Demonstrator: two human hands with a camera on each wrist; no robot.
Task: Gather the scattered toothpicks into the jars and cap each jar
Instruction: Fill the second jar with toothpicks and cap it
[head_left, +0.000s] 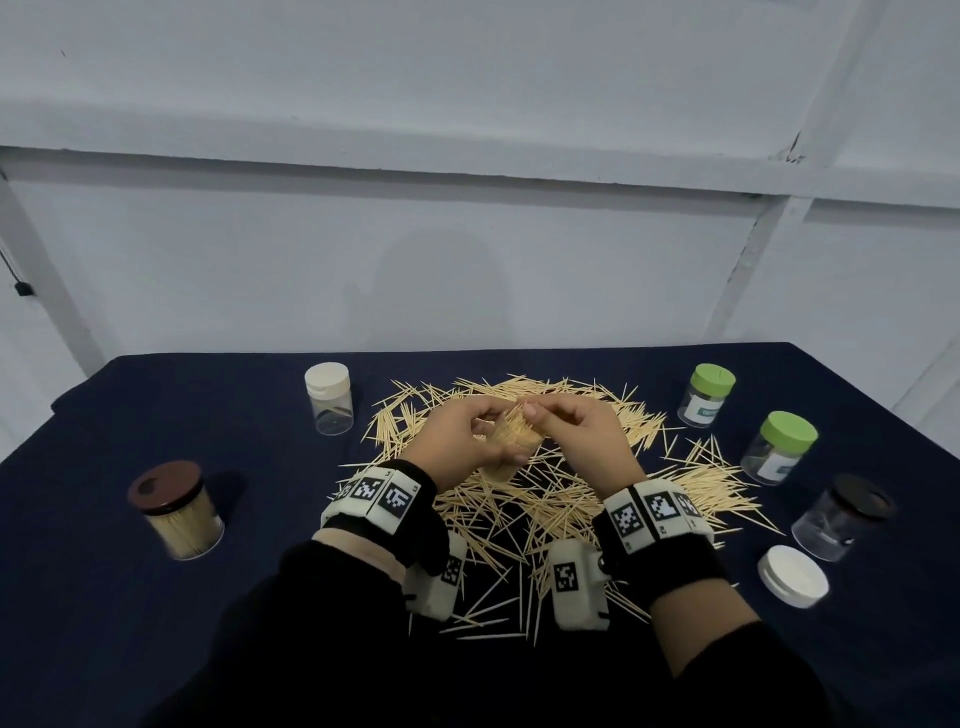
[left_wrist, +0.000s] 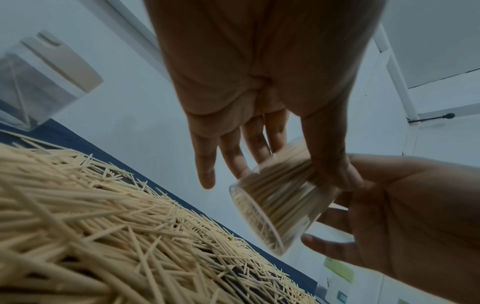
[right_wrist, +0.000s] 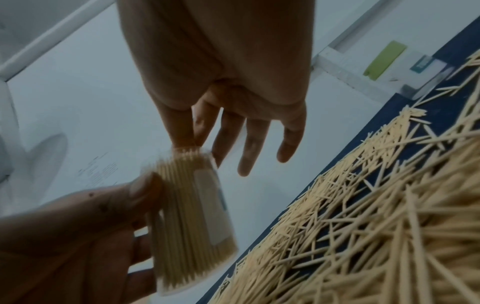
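toothpicks (head_left: 545, 499) mid-table (head_left: 156, 395) | filled jar (head_left: 179, 512) left | loose cap (head_left: 792, 576) right

Dark navy cloth (head_left: 156, 415) over table; pale grey wall (head_left: 467, 260) behind, white frame bars (head_left: 748, 260).
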